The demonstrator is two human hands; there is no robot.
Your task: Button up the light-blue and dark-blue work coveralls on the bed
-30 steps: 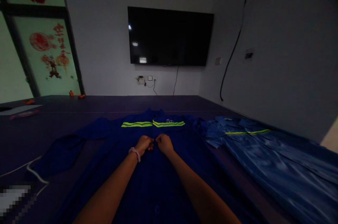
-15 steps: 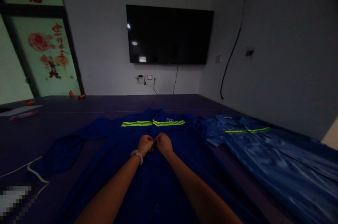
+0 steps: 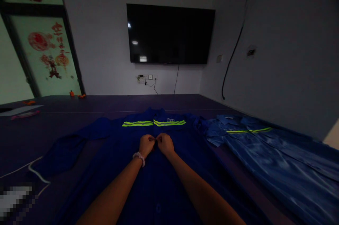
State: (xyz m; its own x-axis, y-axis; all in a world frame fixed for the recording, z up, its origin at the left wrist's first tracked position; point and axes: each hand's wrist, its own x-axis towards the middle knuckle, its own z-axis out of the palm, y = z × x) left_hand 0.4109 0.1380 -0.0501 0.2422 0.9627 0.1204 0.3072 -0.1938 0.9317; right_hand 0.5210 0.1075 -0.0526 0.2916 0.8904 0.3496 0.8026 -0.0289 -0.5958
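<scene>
Laid out in front of me is a dark blue work jacket [image 3: 116,154] with yellow-green reflective stripes across the chest and a small white print above the right stripe. My left hand [image 3: 147,144], with a pale scrunchie [image 3: 139,159] at its wrist, pinches the jacket's front edge just below the stripes. Close beside it, my right hand [image 3: 165,143] pinches the same front opening, the fingertips of both hands nearly touching. Whatever small part lies between the fingertips is hidden. One sleeve [image 3: 66,151] stretches out to the left.
A second, lighter blue work garment [image 3: 265,151] with a yellow stripe lies to the right. The purple floor [image 3: 185,103] runs to the wall below a television [image 3: 171,34]. At left are a white cord [image 3: 38,173], a pink item [image 3: 25,114] and small orange objects [image 3: 82,96].
Both hands stay at the same spot on the jacket front, with only slight finger and wrist movement. The garments lie as before.
</scene>
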